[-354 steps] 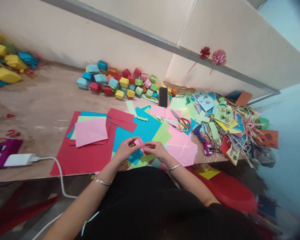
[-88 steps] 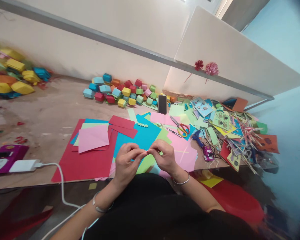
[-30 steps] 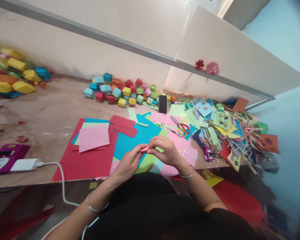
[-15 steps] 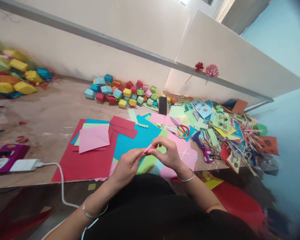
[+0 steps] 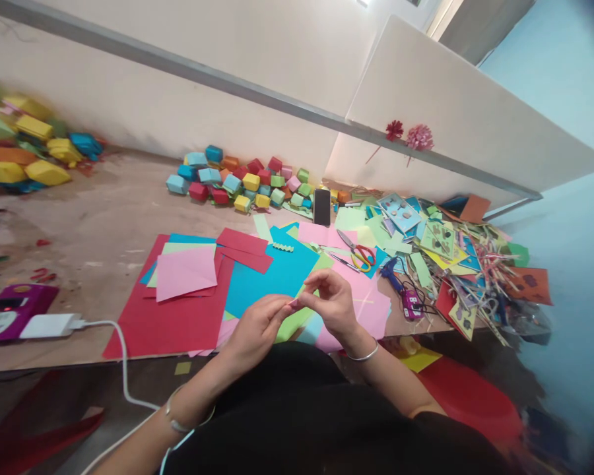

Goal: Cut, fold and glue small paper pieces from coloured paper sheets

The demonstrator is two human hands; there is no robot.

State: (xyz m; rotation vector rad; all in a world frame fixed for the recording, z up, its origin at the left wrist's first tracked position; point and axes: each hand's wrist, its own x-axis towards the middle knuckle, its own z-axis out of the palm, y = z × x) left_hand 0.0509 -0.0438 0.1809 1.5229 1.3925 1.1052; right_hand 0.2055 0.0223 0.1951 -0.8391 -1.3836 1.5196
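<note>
My left hand [image 5: 260,330] and my right hand [image 5: 329,300] meet over the coloured sheets, fingertips together. Between them is a small pink paper piece [image 5: 295,303], mostly hidden by the fingers; both hands pinch it. Beneath lie a blue sheet [image 5: 252,287], a green sheet and pink sheets [image 5: 376,316]. To the left, a pink square [image 5: 187,272] tops a stack on a red sheet [image 5: 178,330]. Scissors [image 5: 359,254] and a pen [image 5: 344,262] rest beyond my right hand. A wavy green strip [image 5: 283,247] lies on the blue sheet.
Small paper boxes [image 5: 210,176] and a phone [image 5: 321,207] stand along the wall. A glue gun [image 5: 392,274], a purple power strip [image 5: 412,305] and paper scraps [image 5: 455,264] are at the right. A white charger [image 5: 49,326] with a cable is at the left.
The pink piece shows less between my fingers and appears turned. My right hand has shifted slightly left, and my left hand's fingertips have moved a little right.
</note>
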